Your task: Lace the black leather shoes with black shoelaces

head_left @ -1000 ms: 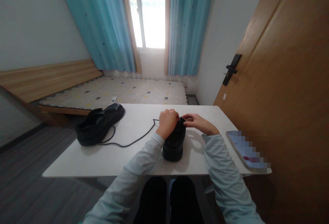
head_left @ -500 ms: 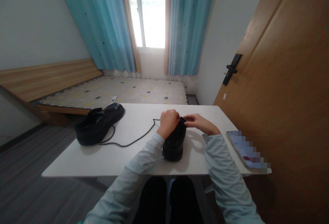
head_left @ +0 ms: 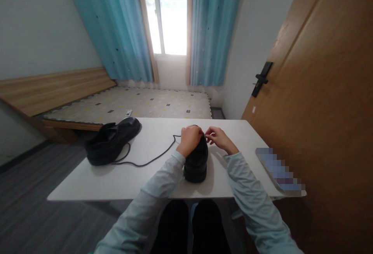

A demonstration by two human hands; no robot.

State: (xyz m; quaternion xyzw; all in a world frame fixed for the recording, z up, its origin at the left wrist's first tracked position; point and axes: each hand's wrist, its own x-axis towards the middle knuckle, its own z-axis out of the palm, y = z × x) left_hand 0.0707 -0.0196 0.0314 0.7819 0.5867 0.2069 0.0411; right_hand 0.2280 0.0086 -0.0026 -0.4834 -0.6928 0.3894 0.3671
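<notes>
A black leather shoe [head_left: 197, 164] stands on the white table [head_left: 140, 180] just in front of me, heel toward me. My left hand [head_left: 189, 139] is closed over the shoe's upper at its far end. My right hand [head_left: 217, 138] pinches at the top of the same shoe, right next to the left hand. A black shoelace [head_left: 148, 160] runs from under my left hand across the table toward a second black shoe [head_left: 112, 140] at the table's left side.
A phone [head_left: 279, 170], blurred out, lies at the table's right edge. A wooden door [head_left: 317, 102] stands close on the right. Beyond the table are a bed [head_left: 131, 104], a window and blue curtains [head_left: 212, 28].
My right hand has moved a little left and closer to my left hand on the shoe. The shoe has turned slightly. The other shoe and the lace lie as before.
</notes>
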